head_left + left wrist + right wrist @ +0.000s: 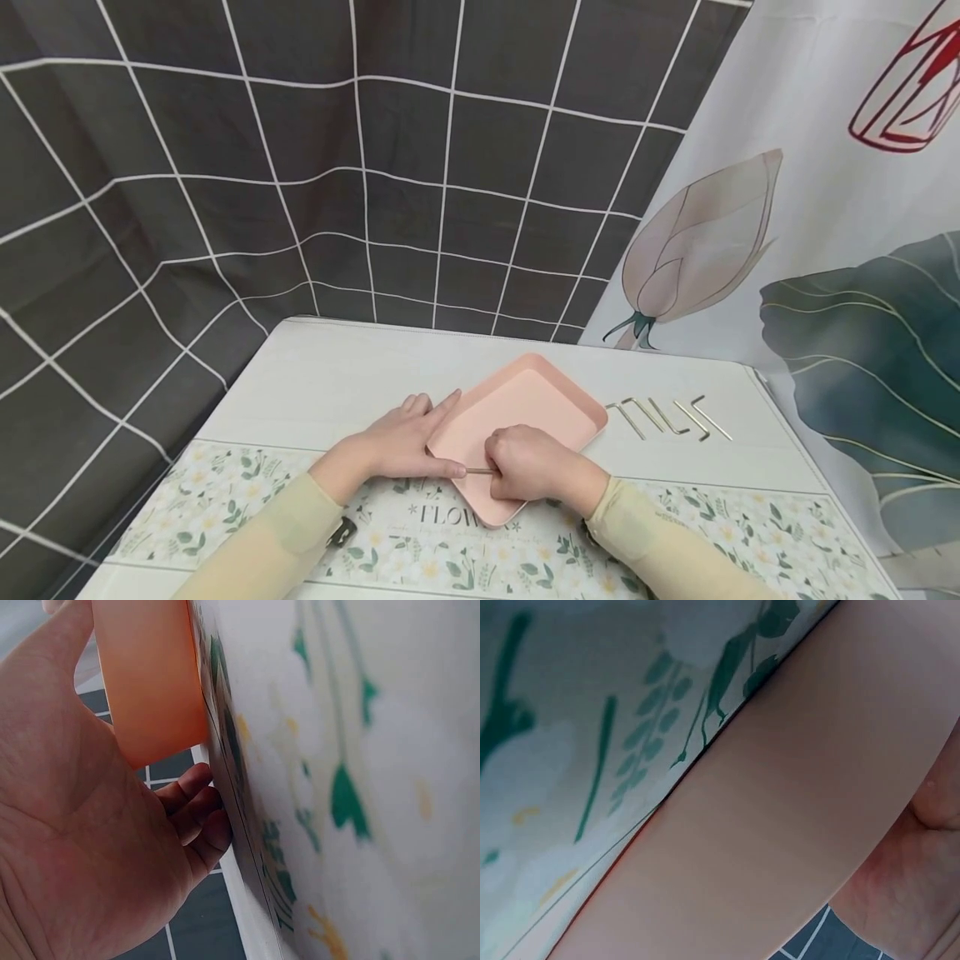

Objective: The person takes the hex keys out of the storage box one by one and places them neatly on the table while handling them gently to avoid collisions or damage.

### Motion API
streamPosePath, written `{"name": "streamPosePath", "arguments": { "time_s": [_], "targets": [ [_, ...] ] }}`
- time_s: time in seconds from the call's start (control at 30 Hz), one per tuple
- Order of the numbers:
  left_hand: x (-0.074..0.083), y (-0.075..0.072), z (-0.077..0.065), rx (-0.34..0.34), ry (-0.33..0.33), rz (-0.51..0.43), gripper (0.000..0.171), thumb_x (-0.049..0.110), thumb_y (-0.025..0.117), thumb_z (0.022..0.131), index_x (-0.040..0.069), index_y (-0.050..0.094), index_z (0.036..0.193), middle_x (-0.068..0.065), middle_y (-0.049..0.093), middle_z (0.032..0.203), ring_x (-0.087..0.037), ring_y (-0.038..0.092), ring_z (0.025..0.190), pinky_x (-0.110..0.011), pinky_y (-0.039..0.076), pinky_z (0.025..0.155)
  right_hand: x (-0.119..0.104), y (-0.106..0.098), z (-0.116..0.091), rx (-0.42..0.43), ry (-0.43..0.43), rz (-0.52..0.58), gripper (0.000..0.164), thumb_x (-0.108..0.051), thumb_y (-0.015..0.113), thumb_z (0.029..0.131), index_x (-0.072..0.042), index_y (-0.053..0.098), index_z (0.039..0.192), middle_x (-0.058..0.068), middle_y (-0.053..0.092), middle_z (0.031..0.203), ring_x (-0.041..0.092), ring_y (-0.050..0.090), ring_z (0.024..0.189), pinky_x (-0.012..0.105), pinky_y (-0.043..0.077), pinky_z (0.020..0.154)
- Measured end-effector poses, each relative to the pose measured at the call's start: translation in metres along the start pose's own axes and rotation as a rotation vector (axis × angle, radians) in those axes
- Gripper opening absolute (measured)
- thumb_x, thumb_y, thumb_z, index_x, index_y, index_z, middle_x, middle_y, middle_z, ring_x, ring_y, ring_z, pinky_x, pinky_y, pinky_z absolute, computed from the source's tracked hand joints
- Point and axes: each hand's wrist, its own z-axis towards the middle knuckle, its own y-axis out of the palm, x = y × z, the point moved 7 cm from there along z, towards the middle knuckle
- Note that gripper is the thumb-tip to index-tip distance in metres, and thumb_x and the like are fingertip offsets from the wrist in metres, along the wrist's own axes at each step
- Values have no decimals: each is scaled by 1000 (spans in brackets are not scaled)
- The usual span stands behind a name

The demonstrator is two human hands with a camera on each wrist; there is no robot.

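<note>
A pink tray stands at an angle on the white table. My right hand is over its near part, fingers curled round a thin metal rod. The rod looks like one of the hex keys; most of it is hidden in the fist. My left hand lies against the tray's left corner, index finger and thumb stretched along its two sides. The left thumb tip is at the rod's exposed end. In the left wrist view, the other fingers hang loosely beside the tray wall, near the tabletop.
Several brass-coloured L-shaped hex keys lie in a row on the table right of the tray. A floral strip with lettering crosses the table's near part. A dark grid-patterned curtain hangs behind, and a white printed curtain at right.
</note>
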Motion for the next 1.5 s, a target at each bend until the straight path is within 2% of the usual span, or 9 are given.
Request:
{"name": "streamPosePath", "arguments": {
  "time_s": [0.27,0.5,0.67,0.9,1.13,1.5],
  "targets": [
    [0,2,0,1,0,-9,129,93,64,87,17,17,181,2,44,107,-14,38,95,-32,41,79,8,-5,-5,43,41,27,27,-15,79,73,-25,54,71,-15,45,66,6,43,58,26,42,60],
    [1,0,-1,-6,-6,-17,128,91,65,87,18,18,181,1,44,107,-15,37,96,-33,41,80,20,-20,-11,118,59,20,24,-15,79,72,-25,58,74,-16,48,68,3,45,60,25,46,62],
    [2,-1,-1,-4,-6,-26,128,90,67,87,18,18,181,1,45,107,-15,38,95,-33,41,79,32,-35,-19,172,101,46,24,-12,77,73,-25,58,73,-17,48,67,3,45,60,24,43,60],
    [2,-3,-1,-2,-12,-26,128,90,68,87,18,19,180,1,45,107,-15,38,95,-34,42,80,49,-51,-34,240,117,54,26,-9,78,76,-22,57,73,-15,45,68,1,40,61,21,38,56],
    [3,-3,0,-7,-11,-17,128,89,67,87,17,19,180,1,45,107,-15,38,96,-34,42,81,70,-57,-50,202,230,54,24,-12,77,79,-24,57,75,-14,48,68,3,42,59,25,41,58],
    [2,-2,1,-8,-4,-10,128,89,67,87,16,19,180,2,45,106,-15,38,95,-33,42,81,94,-63,-73,204,321,88,22,-11,76,79,-23,59,75,-11,50,70,7,47,62,29,43,59]
  ]
}}
